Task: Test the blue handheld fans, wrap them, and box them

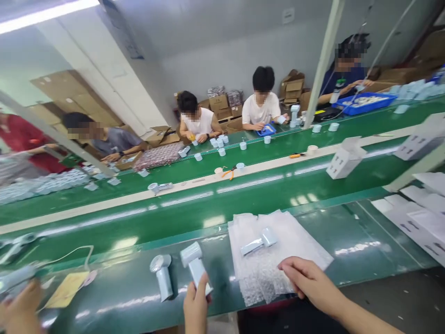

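My left hand [196,304] is closed round the handle of a pale blue hand-held device [193,264], whose round head points away from me on the green bench [347,241]. My right hand [308,278] lies on the near edge of a pile of clear bubble-wrap bags [267,269], fingers bent and pinching the top bag. A second device of the same kind [259,241] lies on the pile beyond my right hand. To the left of my left hand, a third device [162,276] lies on the bench.
A green conveyor belt [208,204] runs across behind the bench, carrying a white box [344,160]. Flat white boxes [417,218] are stacked at right. Several seated people work on the far side among small blue parts. Another person's hand [17,308] shows at bottom left.
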### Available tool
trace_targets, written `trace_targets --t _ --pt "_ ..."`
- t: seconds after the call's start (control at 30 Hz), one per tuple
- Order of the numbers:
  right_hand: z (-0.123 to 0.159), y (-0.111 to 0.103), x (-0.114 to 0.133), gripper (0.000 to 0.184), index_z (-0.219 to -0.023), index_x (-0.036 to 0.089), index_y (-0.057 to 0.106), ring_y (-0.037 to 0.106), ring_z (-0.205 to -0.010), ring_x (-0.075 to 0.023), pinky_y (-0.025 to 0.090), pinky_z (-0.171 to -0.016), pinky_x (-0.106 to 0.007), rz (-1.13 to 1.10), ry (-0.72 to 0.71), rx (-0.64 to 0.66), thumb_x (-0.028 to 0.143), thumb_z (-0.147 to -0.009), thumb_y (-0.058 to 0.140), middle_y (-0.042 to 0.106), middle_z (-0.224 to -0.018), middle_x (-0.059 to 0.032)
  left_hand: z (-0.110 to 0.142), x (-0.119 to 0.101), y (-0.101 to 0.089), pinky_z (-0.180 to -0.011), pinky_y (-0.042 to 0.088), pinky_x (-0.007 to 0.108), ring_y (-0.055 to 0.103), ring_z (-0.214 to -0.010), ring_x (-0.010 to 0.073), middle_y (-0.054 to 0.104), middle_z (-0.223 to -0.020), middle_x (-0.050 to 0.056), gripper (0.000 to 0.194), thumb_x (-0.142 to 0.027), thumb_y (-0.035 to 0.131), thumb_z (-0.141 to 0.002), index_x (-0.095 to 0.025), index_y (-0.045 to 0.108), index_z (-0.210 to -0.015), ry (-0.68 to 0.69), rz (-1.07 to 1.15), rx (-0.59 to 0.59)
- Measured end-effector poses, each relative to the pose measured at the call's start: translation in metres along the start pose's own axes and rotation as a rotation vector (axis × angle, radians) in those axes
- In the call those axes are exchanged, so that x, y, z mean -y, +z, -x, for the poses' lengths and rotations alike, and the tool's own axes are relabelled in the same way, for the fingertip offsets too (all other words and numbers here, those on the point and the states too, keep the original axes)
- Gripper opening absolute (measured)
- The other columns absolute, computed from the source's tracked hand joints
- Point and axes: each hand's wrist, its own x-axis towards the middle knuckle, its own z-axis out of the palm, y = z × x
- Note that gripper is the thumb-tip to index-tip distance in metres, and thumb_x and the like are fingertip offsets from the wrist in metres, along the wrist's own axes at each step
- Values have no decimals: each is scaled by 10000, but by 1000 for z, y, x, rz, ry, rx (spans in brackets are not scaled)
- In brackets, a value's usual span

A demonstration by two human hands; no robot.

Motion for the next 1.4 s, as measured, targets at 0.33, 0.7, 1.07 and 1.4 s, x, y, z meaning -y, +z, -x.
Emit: trace_targets --t 0.33,0.7,1.07,1.4 --pt "-3 -84 11 460 -1019 151 641 610 -667 -122 529 -742 -304 -1064 120 -20 545 -780 631 660 -794 -19 112 -91 162 -556 449 292 607 -627 188 627 -729 74 566 -668 338 -814 -158 583 -801 344 -39 998" --pt "38 -145 2 507 -913 95 614 459 -526 -62 351 -433 -150 -1321 268 239 589 -812 557 597 -704 -26 76 -100 200 -858 418 330 611 -931 249 687 -934 106 294 -230 360 -861 -188 651 -851 714 -689 733" --pt "30 -149 21 448 -984 70 614 617 -702 -143 447 -565 -236 -1234 240 422 484 -818 579 669 -799 -73 91 -157 218 -554 341 249 430 -533 137 421 -492 -69 297 -472 574 -665 -218 474 -547 507 -272 515" --pt "29 -140 18 581 -1043 205 537 587 -587 -94 439 -584 -213 -954 -21 286 161 -549 839 635 -735 39 116 -175 216 -599 408 260 527 -624 160 594 -620 -5 135 -267 538 -665 -171 634 -665 492 -101 800"
